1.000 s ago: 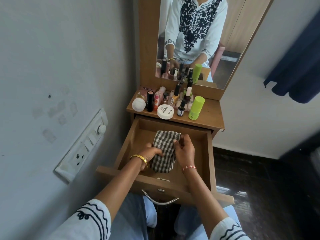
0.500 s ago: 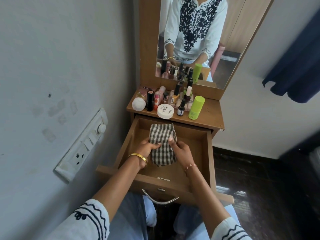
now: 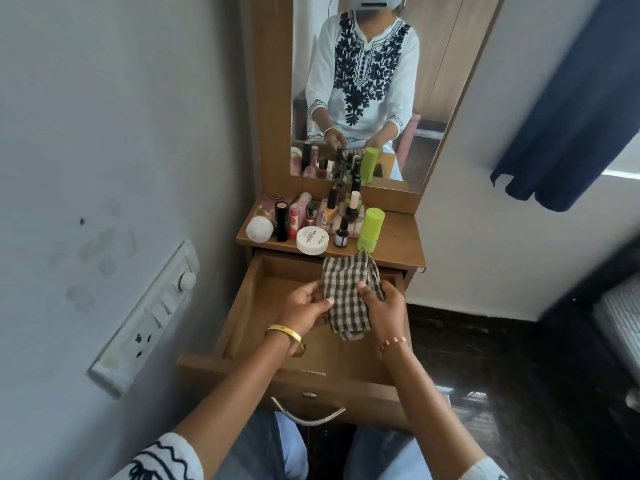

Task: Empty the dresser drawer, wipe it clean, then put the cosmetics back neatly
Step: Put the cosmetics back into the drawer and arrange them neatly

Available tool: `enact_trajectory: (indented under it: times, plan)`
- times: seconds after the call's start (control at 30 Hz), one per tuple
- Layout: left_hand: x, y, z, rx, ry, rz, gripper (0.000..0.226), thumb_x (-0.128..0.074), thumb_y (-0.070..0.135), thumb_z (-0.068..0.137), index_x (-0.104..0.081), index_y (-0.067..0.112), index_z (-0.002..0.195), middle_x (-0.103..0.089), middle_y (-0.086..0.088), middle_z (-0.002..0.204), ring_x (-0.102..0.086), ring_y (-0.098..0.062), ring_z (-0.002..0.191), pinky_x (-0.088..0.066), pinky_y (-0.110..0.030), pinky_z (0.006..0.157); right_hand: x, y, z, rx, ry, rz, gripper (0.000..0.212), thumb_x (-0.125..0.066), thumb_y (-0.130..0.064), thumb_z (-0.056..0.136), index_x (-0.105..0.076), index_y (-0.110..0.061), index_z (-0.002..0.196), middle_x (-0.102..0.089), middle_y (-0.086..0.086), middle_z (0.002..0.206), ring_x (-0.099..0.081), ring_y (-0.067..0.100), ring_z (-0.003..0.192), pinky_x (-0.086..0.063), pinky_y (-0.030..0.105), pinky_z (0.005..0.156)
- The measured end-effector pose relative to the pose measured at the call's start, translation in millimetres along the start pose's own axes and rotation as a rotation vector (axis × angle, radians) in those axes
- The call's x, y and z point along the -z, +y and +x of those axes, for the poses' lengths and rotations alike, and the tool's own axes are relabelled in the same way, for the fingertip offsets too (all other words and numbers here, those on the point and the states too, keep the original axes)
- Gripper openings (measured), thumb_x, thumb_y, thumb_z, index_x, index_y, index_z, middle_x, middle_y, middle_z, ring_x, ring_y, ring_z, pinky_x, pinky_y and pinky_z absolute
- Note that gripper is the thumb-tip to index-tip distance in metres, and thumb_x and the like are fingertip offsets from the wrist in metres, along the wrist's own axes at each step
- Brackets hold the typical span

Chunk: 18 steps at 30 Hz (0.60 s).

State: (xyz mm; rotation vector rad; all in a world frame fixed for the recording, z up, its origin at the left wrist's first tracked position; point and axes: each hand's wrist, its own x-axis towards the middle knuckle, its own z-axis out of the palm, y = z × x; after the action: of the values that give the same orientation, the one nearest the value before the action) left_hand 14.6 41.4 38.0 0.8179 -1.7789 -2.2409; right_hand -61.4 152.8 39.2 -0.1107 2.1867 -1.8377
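At the centre of the frame the pulled-out brown wooden dresser drawer [image 3: 263, 306] shows only bare wood inside, so the emptying step looks done. Above it, on the wooden dresser top [image 3: 398, 233], the cosmetics stand in a tight cluster: a round white jar with a printed lid [image 3: 312, 240] at the front edge, a tall lime-green plastic bottle [image 3: 370, 228] to its right, a small dark-capped glass bottle [image 3: 342, 233] between them, a black lipstick tube [image 3: 281, 221] and a white round-topped bottle [image 3: 259, 229] to the left, with more small bottles packed behind. None has gone back into the drawer yet.

Both hands are close together over the drawer's right half, holding a black-and-white checked cloth [image 3: 343, 289] between them. The left hand [image 3: 304, 308], with a gold bangle at the wrist, pinches the cloth's left edge with thumb and fingertips. The right hand [image 3: 384, 308] has its fingers curled around the right side, thumb pressed on the front. The cloth is lifted off the drawer floor, its top reaching up to the dresser top's edge.

As a judgement, this is the wiping stage, the cloth being gathered or refolded; whether the drawer floor is already clean cannot be told. Returning the cosmetics neatly is all left to do.
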Motion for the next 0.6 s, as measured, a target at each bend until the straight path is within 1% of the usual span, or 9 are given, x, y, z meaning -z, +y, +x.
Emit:
enact_trajectory:
  times: [0.07,0.13,0.17,0.23,0.33,0.43,0.5,0.57,0.6]
  plan:
    - [-18,11,1,-0.060,-0.027,0.030,0.045,-0.052,-0.007,0.086,-0.048,0.007,0.130,-0.063,-0.008,0.112,-0.059,-0.020,0.103,-0.051,-0.037,0.092,12,-10,6,0.023,0.053,0.033,0.038,-0.060,-0.018,0.089,-0.052,-0.001,0.122,-0.062,0.009,0.113,-0.061,0.022,0.097,-0.052,0.030,0.078]
    - [-37,22,6,-0.113,-0.043,0.080,0.048,-0.053,-0.006,0.085,-0.046,0.007,0.132,-0.062,-0.011,0.120,-0.058,-0.021,0.110,-0.047,-0.038,0.098,26,-19,17,0.046,0.099,0.063,0.032,-0.061,-0.017,0.088,-0.056,-0.001,0.116,-0.064,0.014,0.113,-0.063,0.026,0.097,-0.054,0.037,0.083]
    - [-45,26,8,-0.126,-0.052,0.100,0.050,-0.054,-0.004,0.086,-0.045,0.008,0.133,-0.060,-0.011,0.124,-0.057,-0.021,0.113,-0.047,-0.037,0.100,31,-23,22,0.056,0.119,0.080,0.031,-0.062,-0.016,0.088,-0.057,-0.001,0.114,-0.064,0.015,0.112,-0.063,0.027,0.098,-0.054,0.039,0.084]
    - [-64,36,14,-0.146,-0.073,0.131,0.052,-0.053,-0.001,0.087,-0.040,0.008,0.137,-0.056,-0.011,0.130,-0.054,-0.021,0.119,-0.045,-0.035,0.101,44,-31,37,0.074,0.167,0.124,0.030,-0.061,-0.013,0.088,-0.057,0.000,0.114,-0.064,0.014,0.110,-0.063,0.026,0.097,-0.054,0.038,0.082]
    - [-86,46,23,-0.170,-0.082,0.165,0.049,-0.050,0.002,0.090,-0.039,0.008,0.137,-0.049,-0.010,0.138,-0.047,-0.020,0.127,-0.041,-0.030,0.102,56,-40,64,0.079,0.248,0.131,0.030,-0.062,-0.013,0.088,-0.057,0.002,0.113,-0.064,0.017,0.111,-0.062,0.028,0.099,-0.053,0.043,0.089]
    - [-101,52,35,-0.195,-0.080,0.213,0.047,-0.049,0.004,0.091,-0.041,0.011,0.137,-0.044,-0.010,0.143,-0.041,-0.019,0.132,-0.036,-0.028,0.106,59,-44,93,0.036,0.274,0.131,0.030,-0.063,-0.018,0.087,-0.058,-0.002,0.112,-0.065,0.017,0.113,-0.063,0.031,0.102,-0.051,0.047,0.093]
    - [-108,55,42,-0.223,-0.052,0.255,0.046,-0.048,0.005,0.091,-0.042,0.012,0.136,-0.042,-0.008,0.144,-0.043,-0.018,0.130,-0.035,-0.023,0.102,57,-43,112,-0.007,0.250,0.106,0.032,-0.063,-0.022,0.087,-0.058,-0.004,0.113,-0.065,0.015,0.113,-0.064,0.030,0.102,-0.051,0.048,0.092]
    - [-112,56,48,-0.259,-0.020,0.324,0.046,-0.047,0.005,0.092,-0.041,0.012,0.137,-0.043,-0.005,0.144,-0.050,-0.014,0.122,-0.036,-0.013,0.089,54,-42,129,-0.013,0.221,0.056,0.029,-0.060,-0.021,0.088,-0.060,-0.003,0.110,-0.066,0.017,0.113,-0.064,0.031,0.102,-0.051,0.048,0.092]
    - [-112,56,52,-0.276,-0.015,0.351,0.046,-0.046,0.005,0.092,-0.040,0.012,0.137,-0.044,-0.005,0.143,-0.054,-0.009,0.113,-0.037,-0.008,0.082,53,-41,137,-0.017,0.195,0.018,0.027,-0.058,-0.020,0.089,-0.061,-0.001,0.109,-0.066,0.018,0.113,-0.064,0.032,0.102,-0.051,0.047,0.093]
